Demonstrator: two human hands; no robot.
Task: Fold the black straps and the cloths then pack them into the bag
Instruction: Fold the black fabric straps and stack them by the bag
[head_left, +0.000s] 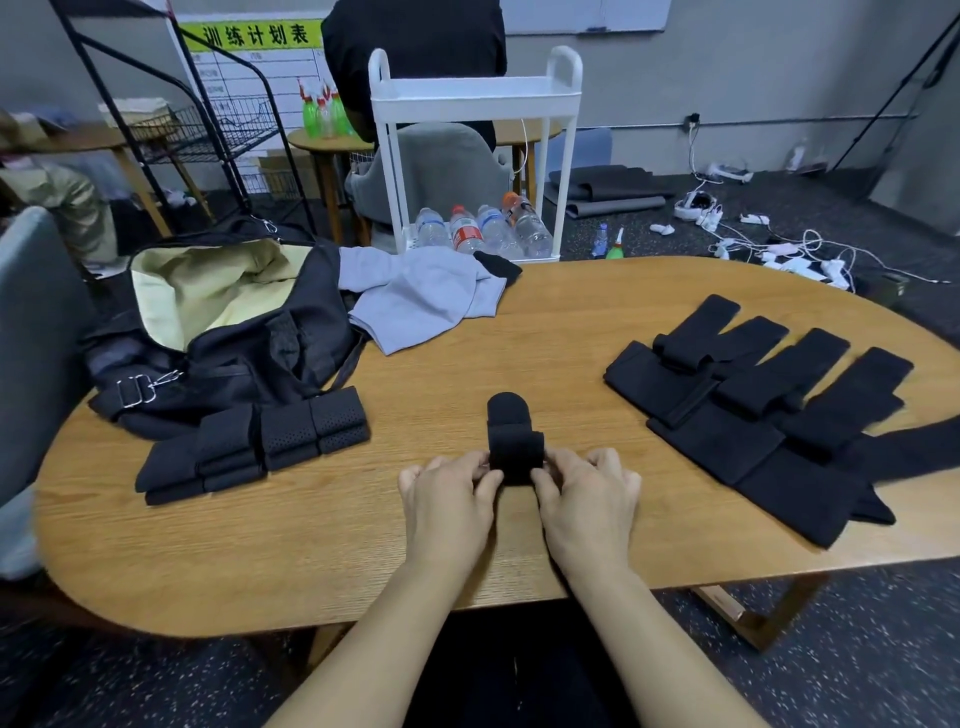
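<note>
Hands: my left hand (451, 493) and right hand (587, 493) pinch the black strap (514, 447) at mid-table | Technique: I keep edges aligned, fold tight | Nearby: folded straps (260, 447) beside the open bag (234, 322), grey cloth (421, 296) unfolded

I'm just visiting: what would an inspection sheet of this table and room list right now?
Surface: oval wooden table.
Job's things: black strap being folded at centre; folded straps beside the open black bag; unfolded straps at right; grey cloth next to the bag.
Clutter: nothing seen on the table.
Hands: left hand and right hand both pinch the strap.
Cables: white cables on the floor.
Surroundings: white cart with bottles, grey chair.
</note>
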